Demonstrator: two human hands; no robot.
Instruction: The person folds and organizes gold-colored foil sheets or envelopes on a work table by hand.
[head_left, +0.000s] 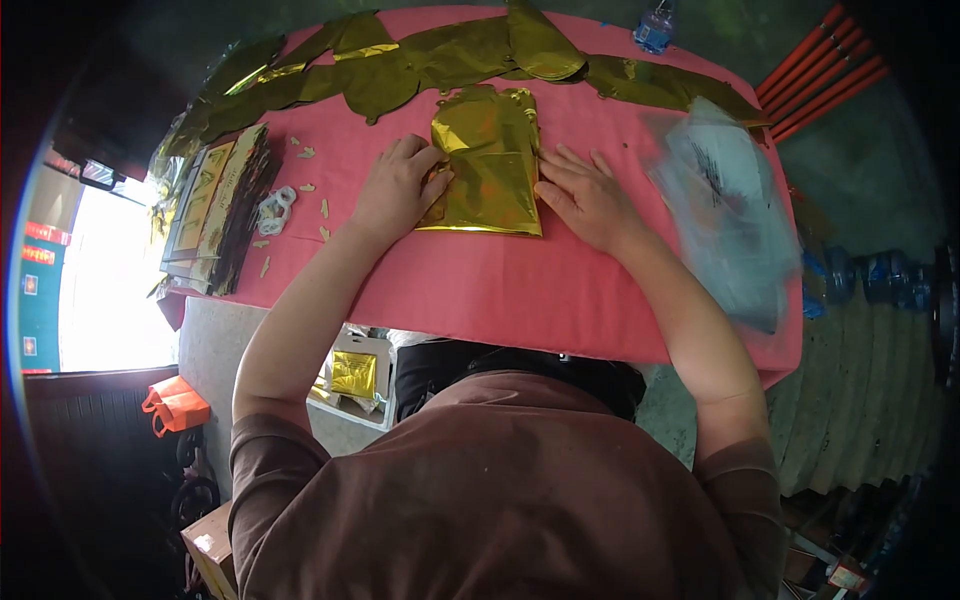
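A folded gold foil balloon [487,170] lies flat on the pink tablecloth in front of me, with its shiny lower edge toward my body. My left hand [402,182] is at its left side, fingers bent and closed on that edge with the thumb over the foil. Against the right edge lies my right hand [588,195], palm down, its fingers stretched out and slightly spread, the thumb touching the foil. Flattened gold foil balloons [460,55] overlap in a row along the far side of the table.
Printed packets [215,210] stack at the left, near white tape rolls [275,210] and small pale pieces [324,208]. Clear plastic bags [725,215] lie right. A bottle [655,28] stands at the back. Below are an orange bag [176,405] and a white bin [378,415] holding gold packets.
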